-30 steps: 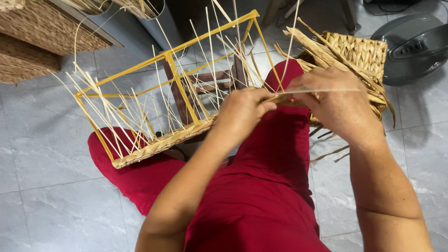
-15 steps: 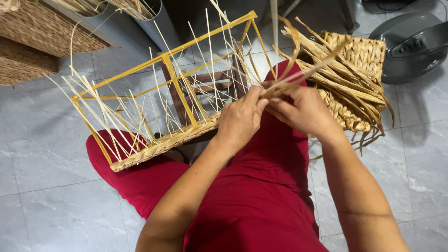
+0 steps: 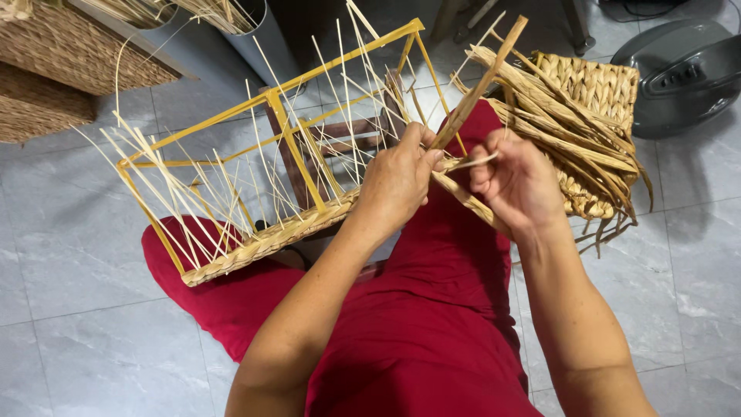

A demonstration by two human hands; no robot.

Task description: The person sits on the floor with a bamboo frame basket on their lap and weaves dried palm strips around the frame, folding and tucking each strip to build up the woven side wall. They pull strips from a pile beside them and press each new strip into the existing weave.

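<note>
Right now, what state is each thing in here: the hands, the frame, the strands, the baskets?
Left hand: shut, pinching the flat strand.
Right hand: shut on a thin strip near the same strand.
Flat strand: held, sticking up at a slant.
Yellow frame: tilted across the lap, only its bottom edge woven, thin stakes standing loose.
Woven panel: on the floor, with loose strands lying across it.
Finished baskets: stacked, top left.
</note>
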